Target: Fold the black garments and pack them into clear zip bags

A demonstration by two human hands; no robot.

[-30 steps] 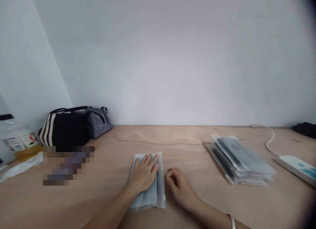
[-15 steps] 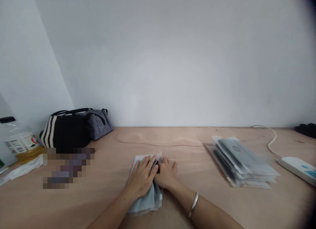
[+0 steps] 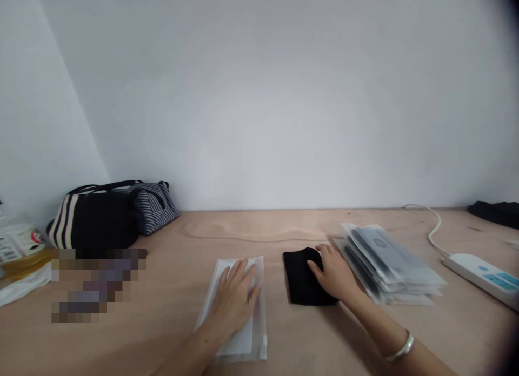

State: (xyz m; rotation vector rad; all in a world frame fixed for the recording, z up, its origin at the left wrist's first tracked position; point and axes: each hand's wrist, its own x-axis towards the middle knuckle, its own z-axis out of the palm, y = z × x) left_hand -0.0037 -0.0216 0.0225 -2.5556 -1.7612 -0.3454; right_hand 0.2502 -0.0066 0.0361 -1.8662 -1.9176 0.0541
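My left hand (image 3: pixel 237 297) lies flat with fingers spread on a clear frosted zip bag (image 3: pixel 259 311). A white card or sheet (image 3: pixel 243 343) shows inside the bag, and its slider is at the lower right corner. To the right, a folded black cloth (image 3: pixel 302 281) lies flat on the table. My right hand (image 3: pixel 336 270) rests on the cloth's right part, thumb and fingers apart, the thumb on its top face. A silver bangle (image 3: pixel 401 348) is on my right wrist.
Right of the cloth is a stack of frosted zip bags (image 3: pixel 405 262) with dark contents. Farther right are a white power strip (image 3: pixel 482 276) with a cord and a black item (image 3: pixel 494 211). At left stand a striped bag (image 3: pixel 105 219) and a bottle (image 3: pixel 24 246), beside a blurred-out patch.
My right hand has come away from the zip bag and moved right, with the black cloth now out on the table. My left hand stays on the bag, which lies flatter.
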